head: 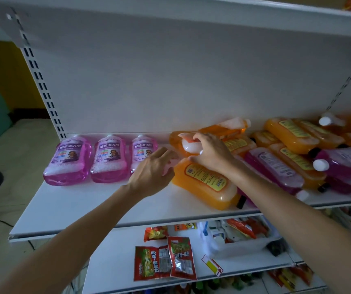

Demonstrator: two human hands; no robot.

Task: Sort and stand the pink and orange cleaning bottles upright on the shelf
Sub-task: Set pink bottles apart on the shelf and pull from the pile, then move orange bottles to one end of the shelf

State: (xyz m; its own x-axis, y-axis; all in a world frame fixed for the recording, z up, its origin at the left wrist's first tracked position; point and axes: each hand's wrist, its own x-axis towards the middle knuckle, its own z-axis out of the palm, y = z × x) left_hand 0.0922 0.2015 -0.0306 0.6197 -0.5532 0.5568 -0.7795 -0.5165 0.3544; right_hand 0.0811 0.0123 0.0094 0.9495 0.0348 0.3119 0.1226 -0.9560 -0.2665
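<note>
Both your hands at the shelf (75, 209).
Your right hand (211, 154) curls its fingers round an orange bottle (188, 147); left hand (152, 172), fingers spread, lies at its 8 o'clock.

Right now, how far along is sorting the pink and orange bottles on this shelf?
Done: three translucent pink plastic bottles stand in a row at the left of the white metal shelf. In hand: the right hand grips a translucent orange plastic bottle; the left hand reaches in, open. Left: the mixed orange and pink pile lying on the right.
</note>
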